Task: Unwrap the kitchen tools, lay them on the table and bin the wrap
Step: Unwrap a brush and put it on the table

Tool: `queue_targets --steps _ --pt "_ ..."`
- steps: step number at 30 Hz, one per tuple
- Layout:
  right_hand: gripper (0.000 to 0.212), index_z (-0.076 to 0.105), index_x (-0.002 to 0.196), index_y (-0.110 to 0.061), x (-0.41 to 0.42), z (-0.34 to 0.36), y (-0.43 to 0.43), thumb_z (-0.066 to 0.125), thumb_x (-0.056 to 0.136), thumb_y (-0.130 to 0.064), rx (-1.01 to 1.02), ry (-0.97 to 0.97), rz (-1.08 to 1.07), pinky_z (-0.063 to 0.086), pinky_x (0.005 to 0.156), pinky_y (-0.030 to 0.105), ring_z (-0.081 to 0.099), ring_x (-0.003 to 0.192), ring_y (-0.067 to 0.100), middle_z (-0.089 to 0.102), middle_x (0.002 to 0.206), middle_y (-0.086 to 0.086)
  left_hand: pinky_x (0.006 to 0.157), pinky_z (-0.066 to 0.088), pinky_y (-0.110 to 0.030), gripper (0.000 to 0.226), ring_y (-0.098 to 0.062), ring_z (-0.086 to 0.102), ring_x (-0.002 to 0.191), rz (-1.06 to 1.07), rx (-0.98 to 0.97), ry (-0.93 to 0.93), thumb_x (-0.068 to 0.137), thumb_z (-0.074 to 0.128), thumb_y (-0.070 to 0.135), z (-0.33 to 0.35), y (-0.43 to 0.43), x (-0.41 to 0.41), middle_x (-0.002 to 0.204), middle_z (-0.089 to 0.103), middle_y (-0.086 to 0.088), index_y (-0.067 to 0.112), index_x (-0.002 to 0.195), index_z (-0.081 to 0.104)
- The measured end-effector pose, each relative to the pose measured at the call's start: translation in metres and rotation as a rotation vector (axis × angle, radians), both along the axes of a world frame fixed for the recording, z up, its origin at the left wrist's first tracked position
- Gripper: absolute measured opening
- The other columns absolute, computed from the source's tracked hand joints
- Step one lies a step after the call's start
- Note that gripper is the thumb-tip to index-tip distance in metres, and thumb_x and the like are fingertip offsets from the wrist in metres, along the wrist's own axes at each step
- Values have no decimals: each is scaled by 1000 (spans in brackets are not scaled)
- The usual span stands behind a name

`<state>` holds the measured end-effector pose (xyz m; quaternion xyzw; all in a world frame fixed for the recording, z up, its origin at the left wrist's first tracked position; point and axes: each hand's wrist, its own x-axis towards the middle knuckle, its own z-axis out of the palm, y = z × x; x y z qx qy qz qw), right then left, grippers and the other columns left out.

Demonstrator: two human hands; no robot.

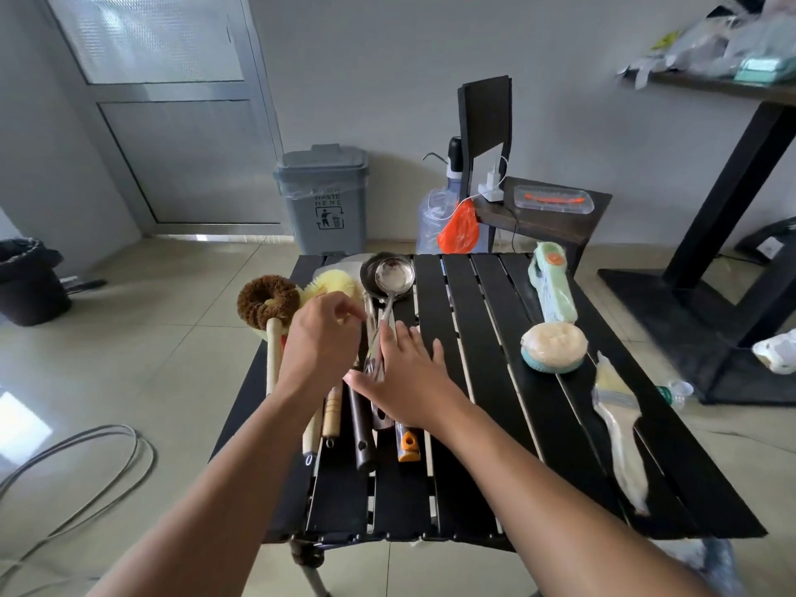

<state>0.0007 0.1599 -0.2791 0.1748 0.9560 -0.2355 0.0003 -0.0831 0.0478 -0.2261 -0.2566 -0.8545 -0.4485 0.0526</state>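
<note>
On the left of the black slatted table [482, 381] lie unwrapped tools: a brown coir brush [269, 300], a yellow sponge brush [334, 286], two steel ladles [393, 273], a dark-handled tool [361, 428] and an orange-handled tool [407, 445]. My left hand [321, 340] hovers over them with loosely curled fingers and nothing visible in it. My right hand [409, 377] lies flat, fingers straight, over the ladle handles. On the right side, in clear wrap, lie a green tool [553, 282], a round sponge [553, 347] and a pastry brush [616, 417].
A grey waste bin [323, 196] stands on the floor behind the table's far left corner. A black bin [26, 280] sits at far left. A chair [538, 209] with a water bottle [435, 217] beside it is behind the table. Cables [86, 467] lie on the floor.
</note>
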Motion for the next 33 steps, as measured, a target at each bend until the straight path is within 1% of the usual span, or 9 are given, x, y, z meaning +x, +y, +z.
queue_targets --steps 3,8,11,14,16,23,26,30,33 --pt "103 -9 170 -21 -2 0 -3 35 97 -79 -5 16 -15 -11 130 58 -11 165 27 -6 179 10 64 38 2 24 20 58 77 -10 46 11 89 64 6 1 -5 -3 79 68 20 25 82 77" --pt "96 5 171 -21 9 12 -3 49 98 -67 -104 96 -38 -2 132 56 -4 165 25 3 179 12 60 40 -1 25 18 59 76 -38 68 2 90 63 7 7 1 0 79 69 16 27 81 75" --pt "88 13 169 -22 21 26 2 57 101 -57 -174 134 -64 10 132 55 -3 165 21 4 178 12 56 41 -7 26 9 61 73 -67 54 -17 91 59 8 13 11 10 81 67 18 29 83 73" --pt "86 17 169 -23 39 39 15 63 101 -48 -140 126 -101 18 131 46 4 165 21 4 179 9 66 42 -17 24 2 59 81 -111 17 -22 92 58 10 16 23 24 91 67 17 28 92 74" --pt "83 21 169 -24 53 47 26 65 101 -45 -116 135 -142 23 128 43 11 165 21 6 179 6 66 41 -16 23 -1 60 84 -136 17 -25 91 58 11 18 31 33 95 69 12 25 98 74" --pt "65 42 160 -20 133 71 75 67 102 -36 22 197 -257 36 120 41 35 156 24 33 171 4 66 41 -15 19 -14 63 92 -262 3 -41 94 58 14 23 75 81 102 70 7 21 105 72" --pt "57 53 150 -20 176 78 94 72 97 -28 69 215 -290 47 105 35 54 137 22 54 147 -3 77 44 -27 19 -18 62 98 -364 -45 -58 95 57 12 24 101 113 109 69 1 17 108 69" --pt "73 47 153 -16 222 80 110 75 94 -46 80 16 -460 47 103 38 52 139 26 55 148 5 81 48 -31 27 -22 61 105 -522 -106 -118 95 56 8 19 125 162 121 63 -2 14 121 60" --pt "73 54 138 -14 231 66 110 73 88 -63 81 -172 -544 55 90 38 64 120 28 64 133 9 81 57 -34 32 -23 65 104 -582 -204 -126 97 47 -3 12 137 186 124 64 -7 9 124 59"
